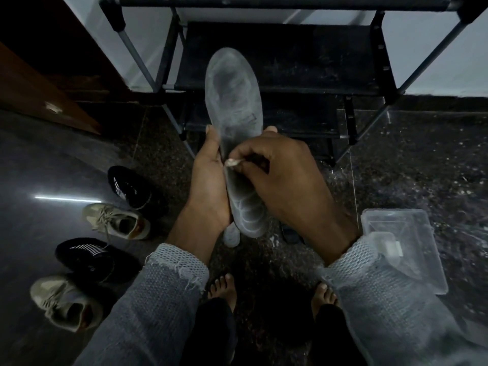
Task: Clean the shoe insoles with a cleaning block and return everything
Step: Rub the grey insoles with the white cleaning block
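The insole (pixel 233 101) is held up in front of the person, over the dark floor (pixel 422 167) and before the black shoe rack (pixel 285 62), its worn, greyed top face turned toward the camera; the left hand (pixel 211 186) cradles it from behind and along its left edge, thumb up the side, fingertips showing past the right edge; the right hand (pixel 277 175) pinches a small pale cleaning block (pixel 232 161) between thumb and curled fingers and presses it on the insole near its middle. To do this well, I judge the left hand should brace directly behind the rubbed spot so the thin insole does not flex; short firm strokes, working through the grimy forefoot patch, should lift more than long light ones; crumbs may need brushing off. The long axis runs nearly straight up the picture, away from the person; the broad toe end points at the rack, the heel end toward the feet. A second insole (pixel 231 235) seems to lie on the floor below; two pairs of shoes (pixel 118 223) stand at left, a clear plastic box (pixel 412 249) at right.
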